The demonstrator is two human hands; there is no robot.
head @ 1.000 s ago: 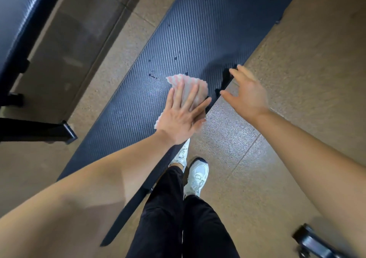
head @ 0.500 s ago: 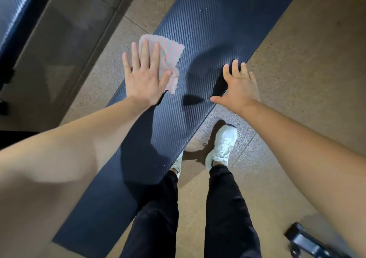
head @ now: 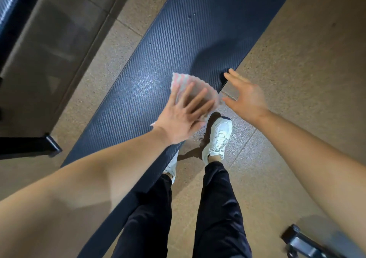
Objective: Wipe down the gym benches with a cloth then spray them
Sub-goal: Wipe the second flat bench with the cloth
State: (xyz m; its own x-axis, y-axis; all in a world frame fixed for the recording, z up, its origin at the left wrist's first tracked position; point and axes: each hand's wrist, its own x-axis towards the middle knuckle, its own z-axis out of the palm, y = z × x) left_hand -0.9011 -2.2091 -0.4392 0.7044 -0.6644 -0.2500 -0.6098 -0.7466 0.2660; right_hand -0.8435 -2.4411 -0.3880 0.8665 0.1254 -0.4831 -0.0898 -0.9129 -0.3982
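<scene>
Cloth: the pink-and-white striped cloth (head: 185, 82) is laid flat on the dark ribbed desk (head: 178, 39), right at its right-hand edge, and one corner looks to be pushed just past that edge.
Left hand: the left hand (head: 178, 119) is spread wide and pressed palm-down on the cloth. The fingers are kept straight and nothing is gripped.
Right hand: the right hand (head: 245, 99) is held open with the fingers stretched out, just beside the cloth at the desk's right edge. Nothing is held. Whether the desk is actually touched can't be told.
Hard to make out: the left hand's fingers and the cloth under them are smeared by motion blur, so most of the cloth's near half is lost.
Hidden: the left shoe (head: 172, 164) is mostly tucked under the desk edge, while the right shoe (head: 217, 136) is seen whole on the speckled floor (head: 297, 79).
Cut off: a second padded desk (head: 8, 10) is clipped at the top left, and a dark metal piece (head: 303, 246) at the bottom right can't be identified.
Since half a second ago: the cloth and left hand have been swept across from the desk's left edge to its right edge, nearer the body. The right hand is found in roughly the same spot.
</scene>
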